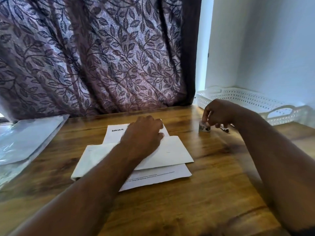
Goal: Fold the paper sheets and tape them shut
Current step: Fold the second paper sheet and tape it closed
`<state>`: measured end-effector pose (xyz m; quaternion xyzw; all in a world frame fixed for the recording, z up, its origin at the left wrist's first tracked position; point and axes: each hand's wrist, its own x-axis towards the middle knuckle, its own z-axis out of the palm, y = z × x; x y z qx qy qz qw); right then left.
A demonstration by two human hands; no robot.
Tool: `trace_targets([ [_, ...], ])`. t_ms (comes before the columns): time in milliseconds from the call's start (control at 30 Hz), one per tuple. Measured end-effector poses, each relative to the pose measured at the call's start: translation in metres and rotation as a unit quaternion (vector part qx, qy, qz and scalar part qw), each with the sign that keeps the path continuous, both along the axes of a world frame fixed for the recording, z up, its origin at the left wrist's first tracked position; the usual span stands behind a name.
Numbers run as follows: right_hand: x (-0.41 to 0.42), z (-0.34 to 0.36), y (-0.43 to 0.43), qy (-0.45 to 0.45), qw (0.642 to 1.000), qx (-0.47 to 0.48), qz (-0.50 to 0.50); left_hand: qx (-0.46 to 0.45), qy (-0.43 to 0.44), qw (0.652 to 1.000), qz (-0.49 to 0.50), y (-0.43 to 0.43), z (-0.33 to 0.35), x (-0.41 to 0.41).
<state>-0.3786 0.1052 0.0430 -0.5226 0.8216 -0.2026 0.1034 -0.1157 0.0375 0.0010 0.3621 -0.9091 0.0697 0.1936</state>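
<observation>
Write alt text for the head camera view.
A person's left hand rests on folded white paper sheets on a wooden table, while the right hand pinches a small tape roll to their right. A white lattice tray sits at the back right, clear plastic sleeves at the left, and a purple leaf-patterned curtain hangs behind.

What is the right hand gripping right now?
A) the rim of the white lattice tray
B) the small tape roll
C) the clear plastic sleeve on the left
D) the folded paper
B: the right hand has its fingers curled round the small tape roll, off to the right of the folded paper, where the left hand rests.
</observation>
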Motion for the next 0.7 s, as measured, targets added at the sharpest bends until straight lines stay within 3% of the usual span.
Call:
trace_targets([
  [400, 0.001, -0.007, -0.002, 0.06, 0.993, 0.096, 0.038, 0.042, 0.046, 0.998, -0.022, -0.007, -0.003, 0.017],
  [500, 0.01, -0.009, -0.006, 0.095, 0.99, 0.034, 0.098, 0.07, 0.104, 0.992, -0.03, -0.007, -0.002, 0.016],
  [600, 0.035, -0.011, -0.012, 0.009, 0.978, -0.086, 0.19, 0.161, 0.207, 0.965, -0.025, -0.012, 0.001, 0.017],
  [700, 0.063, -0.013, -0.013, -0.06, 0.956, -0.133, 0.256, 0.24, 0.279, 0.928, -0.057, -0.014, 0.003, 0.017],
])
